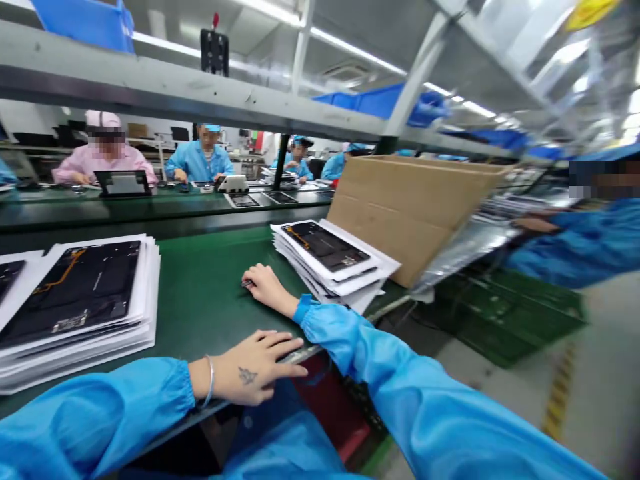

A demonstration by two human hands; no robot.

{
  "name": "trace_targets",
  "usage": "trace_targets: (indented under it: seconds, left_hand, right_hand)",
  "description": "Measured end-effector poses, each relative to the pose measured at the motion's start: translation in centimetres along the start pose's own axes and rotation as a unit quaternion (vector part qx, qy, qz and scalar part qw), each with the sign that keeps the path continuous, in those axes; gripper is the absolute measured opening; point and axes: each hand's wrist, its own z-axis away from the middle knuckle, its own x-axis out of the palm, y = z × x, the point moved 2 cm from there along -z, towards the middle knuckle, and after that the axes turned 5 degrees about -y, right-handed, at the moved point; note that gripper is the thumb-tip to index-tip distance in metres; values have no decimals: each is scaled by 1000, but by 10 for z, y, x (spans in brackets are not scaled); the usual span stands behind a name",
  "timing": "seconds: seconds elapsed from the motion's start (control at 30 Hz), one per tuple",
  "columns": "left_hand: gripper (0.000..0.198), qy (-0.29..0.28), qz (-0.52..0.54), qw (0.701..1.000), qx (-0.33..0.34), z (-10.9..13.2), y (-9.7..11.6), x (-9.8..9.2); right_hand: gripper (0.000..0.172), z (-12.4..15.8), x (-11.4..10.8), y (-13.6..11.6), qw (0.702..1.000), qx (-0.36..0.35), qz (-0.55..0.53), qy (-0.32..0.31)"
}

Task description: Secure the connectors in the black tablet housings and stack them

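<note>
My left hand lies palm down at the front edge of the green work surface, its fingers apart and nothing in it. Farther in, my right hand rests on the same surface with its fingers curled round a small dark item, mostly hidden. Just beyond my right wrist is a stack of white sheets topped by a black device panel. At the left, a taller stack carries another black panel with an orange strip.
A large cardboard box stands behind the right stack. A metal shelf beam crosses above. Co-workers sit across the line, and a person's blue sleeve is at the right. A green crate stands on the floor.
</note>
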Motion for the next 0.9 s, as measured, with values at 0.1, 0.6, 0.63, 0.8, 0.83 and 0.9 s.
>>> trace_targets:
  seconds: [0.1, 0.6, 0.63, 0.8, 0.83, 0.9]
  left_hand:
    - [70, 3, -2, 1000, -1, 0, -2, 3]
    - [54, 116, -8, 993, -36, 15, -11, 9]
    - [50, 123, -12, 991, -44, 16, -12, 9]
    - [43, 125, -36, 989, -70, 18, -13, 6]
    - [43, 122, -41, 989, -74, 19, -13, 5]
    - [43, 115, -46, 989, -79, 20, -10, 2]
  right_hand:
    - [30, 5, 1, -9, 998, 27, 50, -13]
    - [34, 8, -2, -16, 996, 77, 35, 18]
    - [33, 8, -3, -18, 997, 69, 30, 26]
    - [30, 24, -8, -33, 997, 10, 15, 71]
    - [29, 30, -11, -34, 997, -3, 16, 79]
    - [29, 45, -24, -26, 995, -21, 24, 91]
